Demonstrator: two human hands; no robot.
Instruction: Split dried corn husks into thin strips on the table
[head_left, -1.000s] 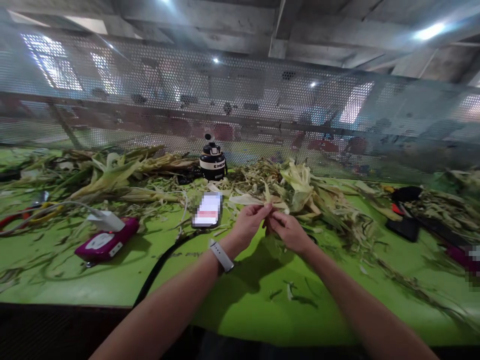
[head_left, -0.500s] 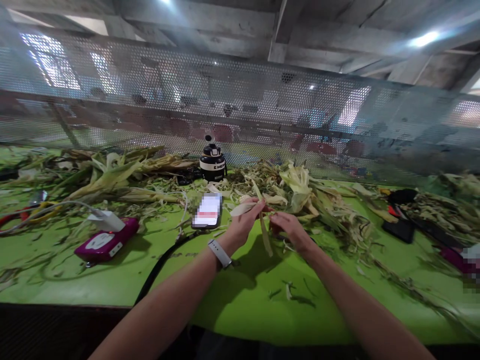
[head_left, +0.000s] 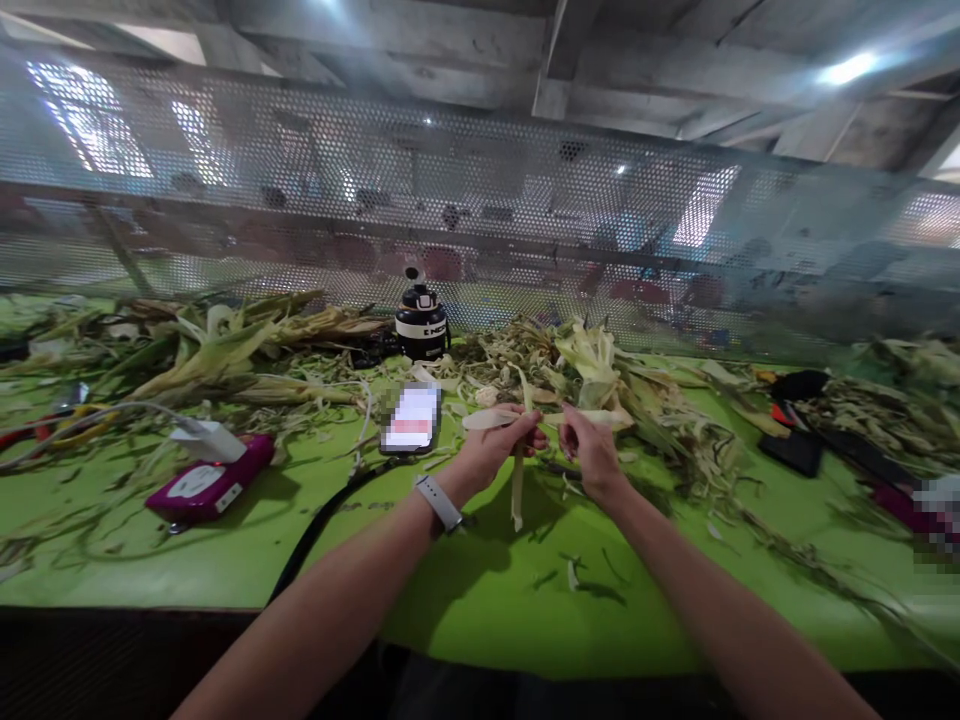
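Pale corn husk strips cross at my left hand (head_left: 495, 446), whose thumb and fingers are pinched on the crossing. One husk strip (head_left: 517, 495) hangs down below the fingers, and its upper end sticks up past them. A wider husk piece (head_left: 484, 420) pokes out to the left. My right hand (head_left: 596, 458) is closed with its fingertips on a husk strip (head_left: 553, 419) that runs between both hands. A pale end of husk (head_left: 600, 416) shows to the right of those fingers. Behind the hands lies a bunch of corn husks (head_left: 592, 360).
On the green table (head_left: 465, 620) stand a black bottle (head_left: 421, 328) and a lit phone (head_left: 412, 418). A purple power strip (head_left: 212, 485) with a white charger and cables lies left. Husk heaps (head_left: 225, 340) line the back, below a perforated screen (head_left: 480, 200). Dark phone-like object (head_left: 791, 450) at right.
My right hand has turned and now pinches a husk strip drawn sideways to the right. The hanging strip in my left hand has swung to a more upright position.
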